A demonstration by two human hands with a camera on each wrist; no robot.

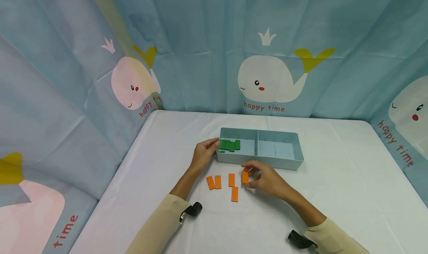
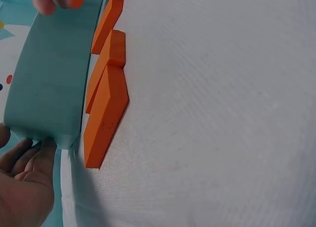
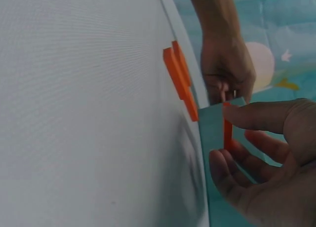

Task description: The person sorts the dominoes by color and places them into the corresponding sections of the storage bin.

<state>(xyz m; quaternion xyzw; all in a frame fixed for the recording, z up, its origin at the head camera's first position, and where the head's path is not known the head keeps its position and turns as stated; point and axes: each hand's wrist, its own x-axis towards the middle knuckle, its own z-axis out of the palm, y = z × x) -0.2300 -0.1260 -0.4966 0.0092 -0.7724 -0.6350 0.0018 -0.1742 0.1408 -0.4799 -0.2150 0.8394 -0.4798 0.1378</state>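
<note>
My right hand [image 1: 267, 179] pinches a small orange block [image 3: 227, 128] between thumb and fingertips, in front of a blue-green box [image 1: 279, 162]. The block is held upright, above the white table by the box's front wall. At the box's left end, my left hand [image 1: 203, 153] grips the end wall, its fingertips [image 2: 48, 143] against the outside. A divider [image 1: 257, 142] splits the box in two, and several green blocks [image 1: 232, 146] lie in the left compartment. Several more orange blocks [image 1: 231, 179] lie on the table before the box, between my forearms.
The table [image 1: 334, 194] has a white cloth on it. Behind and beside it hang blue curtains [image 1: 200, 75] printed with whales. A black device [image 1: 194, 209] is strapped at the left cuff, and another black device [image 1: 301, 240] at the right cuff.
</note>
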